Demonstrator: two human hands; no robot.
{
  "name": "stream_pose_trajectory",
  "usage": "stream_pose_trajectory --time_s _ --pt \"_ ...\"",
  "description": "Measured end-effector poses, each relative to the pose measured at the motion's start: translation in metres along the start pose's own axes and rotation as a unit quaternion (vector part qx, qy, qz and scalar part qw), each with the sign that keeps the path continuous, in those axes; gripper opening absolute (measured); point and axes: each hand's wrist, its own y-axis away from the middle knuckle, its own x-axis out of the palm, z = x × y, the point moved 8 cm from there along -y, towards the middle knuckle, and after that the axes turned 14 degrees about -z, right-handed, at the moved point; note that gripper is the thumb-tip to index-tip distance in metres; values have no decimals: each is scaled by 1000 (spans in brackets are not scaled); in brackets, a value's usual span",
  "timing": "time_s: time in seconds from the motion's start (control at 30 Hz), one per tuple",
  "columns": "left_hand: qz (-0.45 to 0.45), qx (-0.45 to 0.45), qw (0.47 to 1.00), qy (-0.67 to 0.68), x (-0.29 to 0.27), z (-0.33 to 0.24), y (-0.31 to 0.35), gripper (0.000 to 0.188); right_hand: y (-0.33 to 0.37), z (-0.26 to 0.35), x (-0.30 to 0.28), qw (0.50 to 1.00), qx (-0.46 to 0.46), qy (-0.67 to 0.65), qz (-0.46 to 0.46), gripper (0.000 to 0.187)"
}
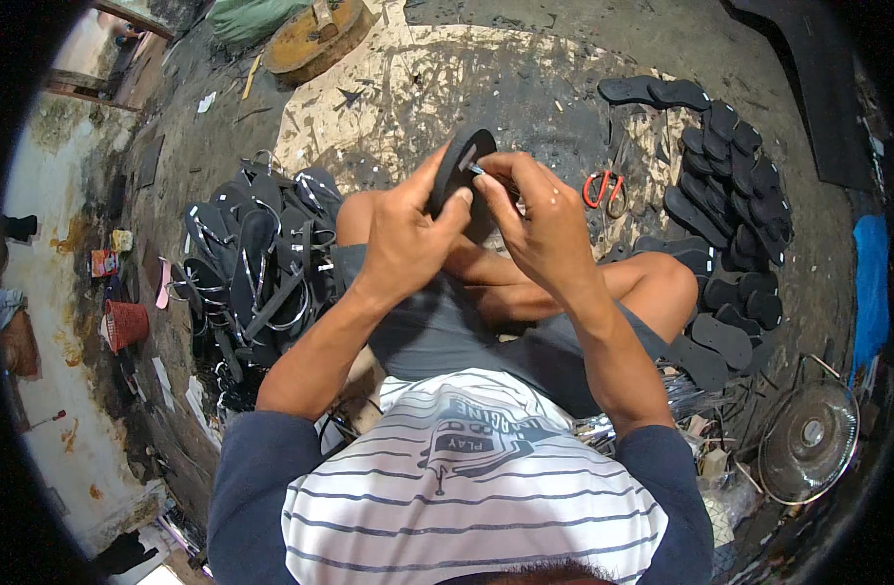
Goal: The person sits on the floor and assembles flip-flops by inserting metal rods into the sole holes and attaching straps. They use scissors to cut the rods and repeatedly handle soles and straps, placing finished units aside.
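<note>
In front of my crossed legs, my left hand (413,234) is closed around a black sandal sole (451,177), holding it up on edge. The thumb of that hand presses on the sole's right-hand face. My right hand (537,210) meets the same face, its thumb and forefinger pinched on a small silvery piece (477,169). Whether this piece is a strap end or a label is too small to tell. Just right of my right hand, red-handled scissors (603,187) lie on the floor sheet.
Finished-looking black sandals with silvery straps (255,249) are heaped at my left. Rows of overlapping black soles (725,190) curve around my right side. A fan (808,441) stands at lower right, a red basket (125,325) by the left wall, a round wooden block (315,47) far off.
</note>
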Motion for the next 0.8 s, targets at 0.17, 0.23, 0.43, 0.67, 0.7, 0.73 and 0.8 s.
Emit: stream_pose_trajectory --time_s 0.17,0.23,0.43,0.67,0.7,0.73,0.8 --pt "53 -5 999 8 16 13 13 56 -2 -4 1 1000 6 29 -3 15" --pt "58 -5 998 21 18 18 12 56 6 -11 5 1000 12 18 9 14" --pt "29 -19 999 30 22 28 -6 56 12 -29 5 996 89 -2 11 16" --pt "56 68 996 -4 24 21 1 62 6 -32 8 997 70 -10 40 17" --pt "54 51 997 -29 26 16 16 63 7 -33 8 996 77 -2 39 18" --pt "62 59 996 -27 27 14 12 63 8 -35 9 996 85 5 39 18" --pt "109 33 993 7 28 14 -1 63 12 -38 5 997 70 25 35 18"
